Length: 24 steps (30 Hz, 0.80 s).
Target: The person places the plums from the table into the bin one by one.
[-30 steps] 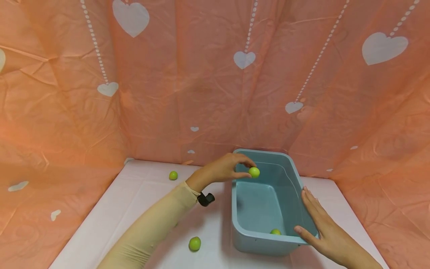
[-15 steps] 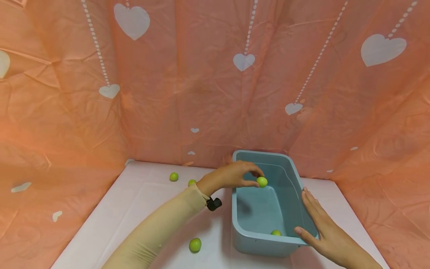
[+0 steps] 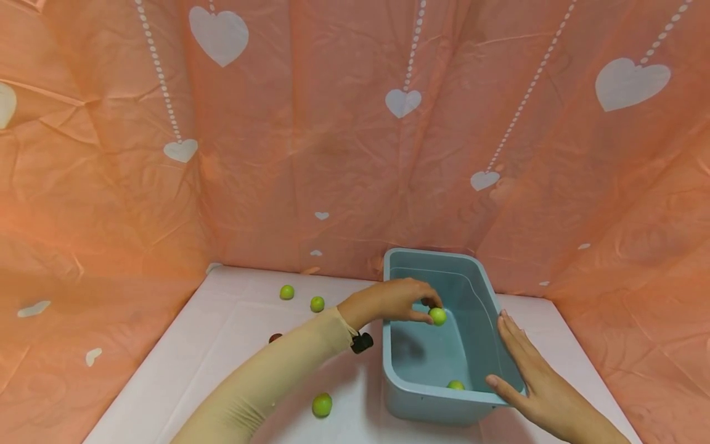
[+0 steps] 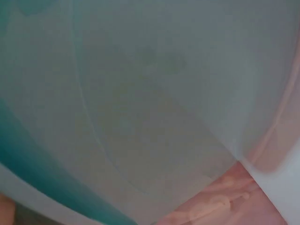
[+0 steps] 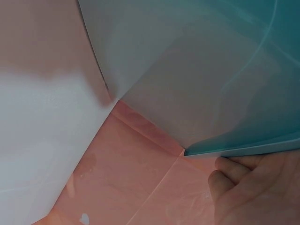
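Note:
In the head view my left hand (image 3: pixel 402 300) pinches a small round green fruit (image 3: pixel 437 316) between thumb and fingertips, inside the outline of the blue-grey plastic bin (image 3: pixel 410 390). A second green fruit (image 3: pixel 455 385) lies in the bin by its near wall, partly hidden by the rim. My right hand (image 3: pixel 535 376) rests at the bin's right near corner, fingers straight along the outer side and thumb over the rim. In the right wrist view the right-hand fingers (image 5: pixel 234 173) touch just under the rim. The left wrist view shows only the bin wall (image 4: pixel 154 93) close up.
On the white tabletop (image 3: pixel 233 296) left of the bin lie three green fruits: one at the back (image 3: pixel 286 292), another beside it (image 3: pixel 317 304), a third near the front (image 3: pixel 322 405). A dark red round thing (image 3: pixel 275 338) shows behind the left sleeve. Pink heart-printed cloth (image 3: pixel 344 154) encloses the table.
My left hand has moved right and lower into the bin with the green fruit. A green fruit and the dark red thing have come into sight past the sleeve. The right hand stays put.

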{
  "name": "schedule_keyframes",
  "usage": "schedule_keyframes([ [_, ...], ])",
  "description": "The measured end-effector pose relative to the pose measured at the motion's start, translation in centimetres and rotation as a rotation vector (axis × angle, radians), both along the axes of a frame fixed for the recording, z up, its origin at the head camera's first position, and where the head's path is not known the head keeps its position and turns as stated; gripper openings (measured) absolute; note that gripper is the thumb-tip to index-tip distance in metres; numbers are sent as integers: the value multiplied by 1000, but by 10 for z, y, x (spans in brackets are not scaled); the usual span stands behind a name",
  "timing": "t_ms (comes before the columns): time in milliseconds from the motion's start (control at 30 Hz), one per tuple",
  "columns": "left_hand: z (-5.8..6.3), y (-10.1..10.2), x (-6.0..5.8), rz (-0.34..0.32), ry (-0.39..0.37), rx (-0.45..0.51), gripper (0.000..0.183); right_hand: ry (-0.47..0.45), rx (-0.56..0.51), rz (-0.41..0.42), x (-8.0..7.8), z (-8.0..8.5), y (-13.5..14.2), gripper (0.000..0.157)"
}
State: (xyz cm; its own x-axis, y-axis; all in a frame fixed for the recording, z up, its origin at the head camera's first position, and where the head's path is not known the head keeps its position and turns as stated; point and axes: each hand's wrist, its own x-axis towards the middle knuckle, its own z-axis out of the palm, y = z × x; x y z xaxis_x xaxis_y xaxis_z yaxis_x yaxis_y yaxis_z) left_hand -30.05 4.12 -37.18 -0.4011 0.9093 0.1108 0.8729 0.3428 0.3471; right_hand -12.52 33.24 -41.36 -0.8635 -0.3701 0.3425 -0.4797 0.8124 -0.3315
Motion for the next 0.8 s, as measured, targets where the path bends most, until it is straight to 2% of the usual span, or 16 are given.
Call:
schedule_keyframes([
  [200, -1, 12, 2, -24, 37, -37, 35, 16, 0, 3, 0, -1, 0, 104],
  [400, -5, 23, 4, -31, 10, -93, 34, -19, -5, -7, 0, -1, 0, 104],
  [800, -10, 41, 12, -71, 6, -177, 30, 4, -8, 15, -1, -1, 0, 104],
])
